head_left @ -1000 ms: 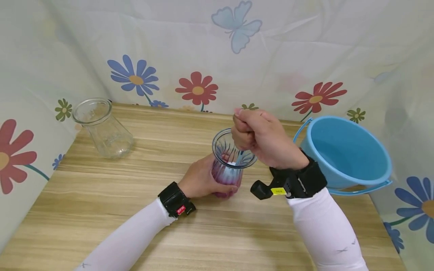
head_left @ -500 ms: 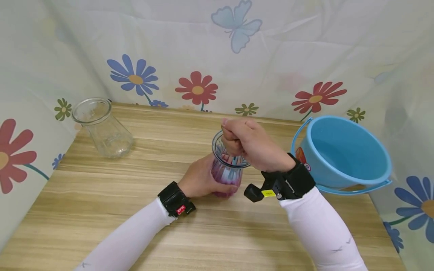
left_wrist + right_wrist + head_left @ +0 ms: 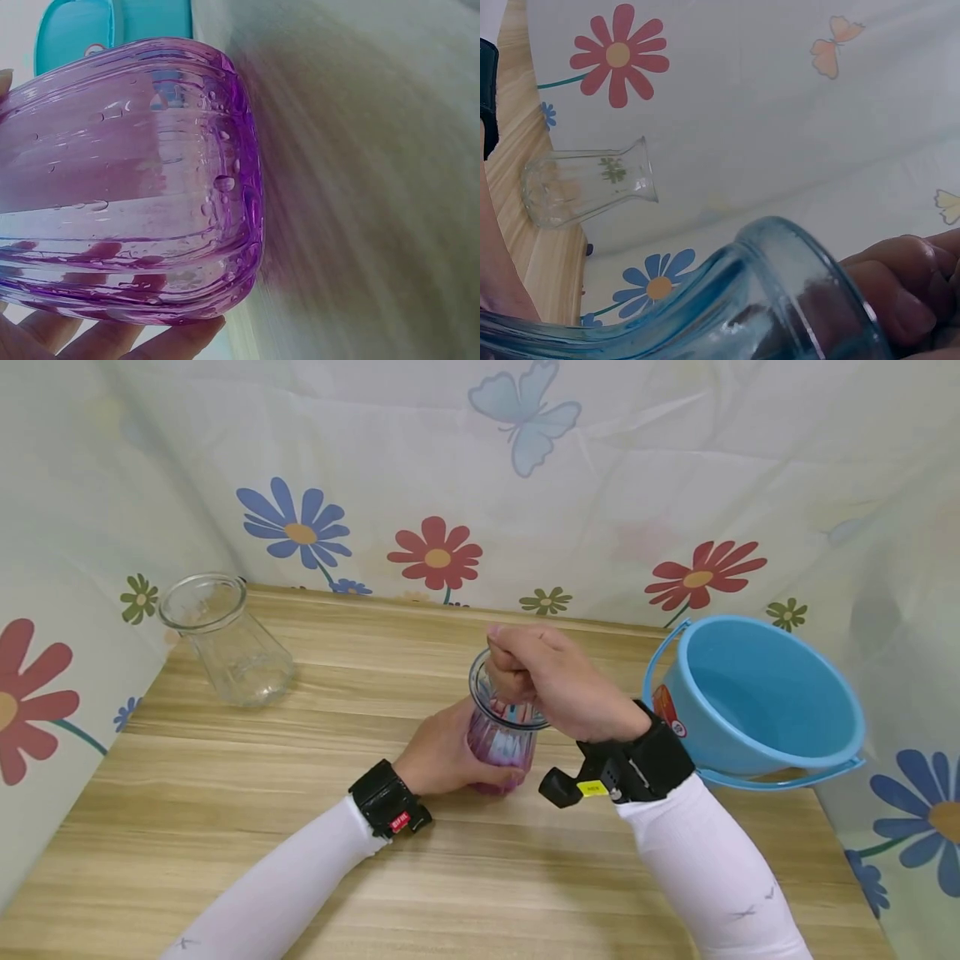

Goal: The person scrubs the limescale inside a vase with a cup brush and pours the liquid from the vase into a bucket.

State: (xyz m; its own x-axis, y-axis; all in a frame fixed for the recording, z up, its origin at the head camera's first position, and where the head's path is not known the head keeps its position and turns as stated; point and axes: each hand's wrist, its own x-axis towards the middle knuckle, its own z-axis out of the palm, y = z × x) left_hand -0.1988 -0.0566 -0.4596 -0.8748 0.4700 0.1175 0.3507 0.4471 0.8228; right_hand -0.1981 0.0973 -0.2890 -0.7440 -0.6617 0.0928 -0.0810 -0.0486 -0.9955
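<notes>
Left grip [image 3: 442, 752] wraps purple vase [image 3: 135, 180], upright over worktop [image 3: 480, 877]. Right grip [image 3: 543, 681] fist-curled at vase mouth, seemingly holding pale brush [image 3: 512, 748] mostly hidden inside. Scrubbing inside looks like step in hand; next move likely calls for steady left hold. Blue bucket [image 3: 699, 727] right of right grip; clear jar [image 3: 232, 650] beyond left grip, leftward.

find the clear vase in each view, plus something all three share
Head: the clear vase is at the upper left.
Left wrist: not in this picture.
Right wrist: left side, mid-height, lying sideways in the picture, mouth to the right.
Shared landmark: the purple-blue vase, near the centre, at left and along the bottom, respectively.
</notes>
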